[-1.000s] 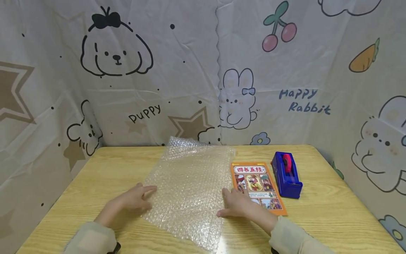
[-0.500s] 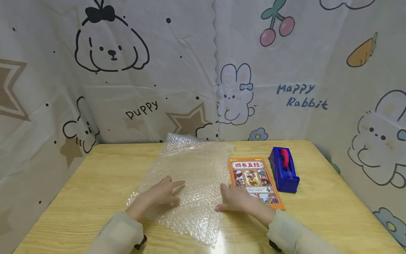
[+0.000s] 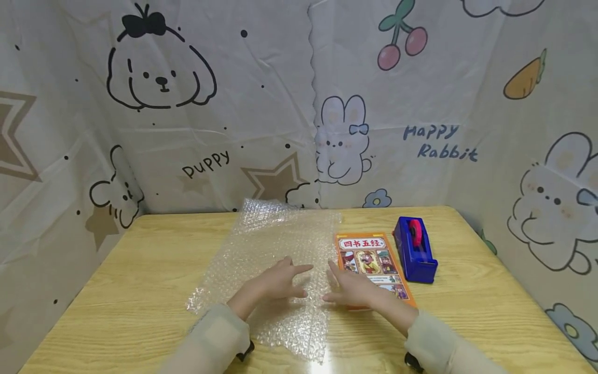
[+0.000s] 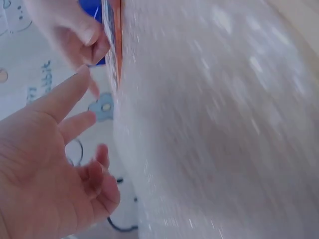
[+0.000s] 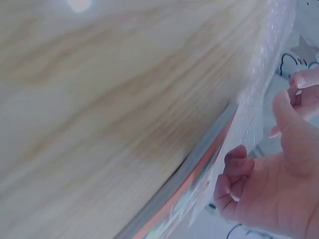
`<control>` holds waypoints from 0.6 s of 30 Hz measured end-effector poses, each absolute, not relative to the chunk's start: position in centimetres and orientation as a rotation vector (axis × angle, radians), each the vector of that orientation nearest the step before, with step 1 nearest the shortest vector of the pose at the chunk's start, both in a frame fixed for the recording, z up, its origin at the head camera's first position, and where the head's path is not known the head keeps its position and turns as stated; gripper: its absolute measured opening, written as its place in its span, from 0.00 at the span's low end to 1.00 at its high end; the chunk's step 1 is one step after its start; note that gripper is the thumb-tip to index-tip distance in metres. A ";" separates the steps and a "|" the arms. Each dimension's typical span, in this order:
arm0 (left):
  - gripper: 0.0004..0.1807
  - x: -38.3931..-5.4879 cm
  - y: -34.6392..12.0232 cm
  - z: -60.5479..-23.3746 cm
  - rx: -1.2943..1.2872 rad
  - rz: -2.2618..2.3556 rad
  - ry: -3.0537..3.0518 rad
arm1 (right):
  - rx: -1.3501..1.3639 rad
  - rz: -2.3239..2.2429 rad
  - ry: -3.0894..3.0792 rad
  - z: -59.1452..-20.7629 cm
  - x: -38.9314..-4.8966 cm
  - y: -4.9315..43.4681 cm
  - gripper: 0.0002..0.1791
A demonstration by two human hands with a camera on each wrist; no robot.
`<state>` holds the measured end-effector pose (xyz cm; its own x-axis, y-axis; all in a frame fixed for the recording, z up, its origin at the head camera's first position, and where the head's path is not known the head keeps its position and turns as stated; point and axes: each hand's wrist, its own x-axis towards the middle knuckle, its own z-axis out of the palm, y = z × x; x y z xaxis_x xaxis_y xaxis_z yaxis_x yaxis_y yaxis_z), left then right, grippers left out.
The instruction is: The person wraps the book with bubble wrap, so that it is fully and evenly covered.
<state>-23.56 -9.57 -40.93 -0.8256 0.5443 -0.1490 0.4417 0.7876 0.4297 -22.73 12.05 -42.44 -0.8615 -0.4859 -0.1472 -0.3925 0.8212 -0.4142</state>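
Observation:
A sheet of clear bubble wrap (image 3: 280, 241) lies spread on the table, its left corner reaching out past my left forearm. My left hand (image 3: 276, 281) is over the sheet with its fingers pointing right and nothing in its grasp; the left wrist view shows its palm and relaxed fingers (image 4: 62, 102). Facing it, my right hand (image 3: 354, 289) hovers by the sheet's right edge, over the lower left of an orange comic-style book (image 3: 369, 254). In the right wrist view the fingers of this hand (image 5: 284, 186) hang loosely beside the book's edge (image 5: 197, 167), holding nothing.
A blue tape dispenser (image 3: 415, 259) with a pink roll (image 3: 415, 232) stands just right of the book. Printed cloth (image 3: 261, 119) hangs behind and beside the wooden table (image 3: 140, 270).
My left hand has travelled right, from the bubble wrap's left edge across the sheet toward my right hand. The wrap's left corner now shows spread flat. My right hand has shifted only slightly.

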 end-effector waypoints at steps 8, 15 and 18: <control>0.41 -23.7 -5.5 -41.5 0.839 0.339 2.849 | -0.619 -0.853 2.621 -41.9 -22.1 17.2 0.49; 0.43 -23.5 -3.1 -42.3 0.844 0.436 2.795 | -0.537 -0.802 2.724 -42.4 -21.0 21.3 0.50; 0.44 -23.4 -2.1 -42.8 0.860 0.457 2.785 | -0.512 -0.782 2.778 -42.7 -20.5 22.7 0.51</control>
